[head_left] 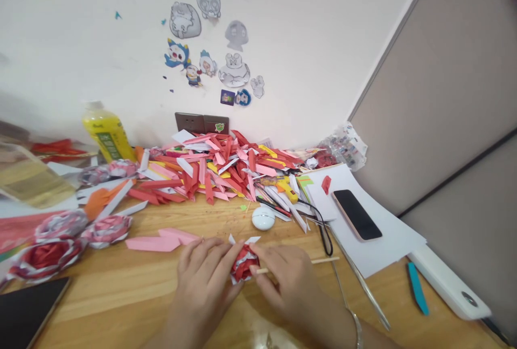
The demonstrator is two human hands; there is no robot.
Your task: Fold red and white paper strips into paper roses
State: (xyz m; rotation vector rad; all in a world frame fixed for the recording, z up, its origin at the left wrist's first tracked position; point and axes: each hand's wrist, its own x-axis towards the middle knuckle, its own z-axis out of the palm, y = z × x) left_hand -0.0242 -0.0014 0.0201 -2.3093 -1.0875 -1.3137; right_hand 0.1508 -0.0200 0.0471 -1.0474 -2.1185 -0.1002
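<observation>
A red and white folded paper flower [244, 263] is between my two hands, low over the wooden table. My left hand [208, 271] is closed around its left side, fingers bent over the edge. My right hand [285, 273] grips a thin wooden stick [325, 260], whose near tip reaches the flower's right side; the thumb and index finger also touch the paper. White paper points stick out at the flower's top and bottom. Just left of my left hand lie pink folded paper strips [155, 241].
A heap of folded paper strips [226, 168] runs along the wall, with a yellow glue gun [288, 190] at its right. Finished paper flowers [48, 257] and a yellow bottle [109, 133] stand left. A white round case [263, 218], a phone [357, 214] and a metal rod [365, 287] lie right.
</observation>
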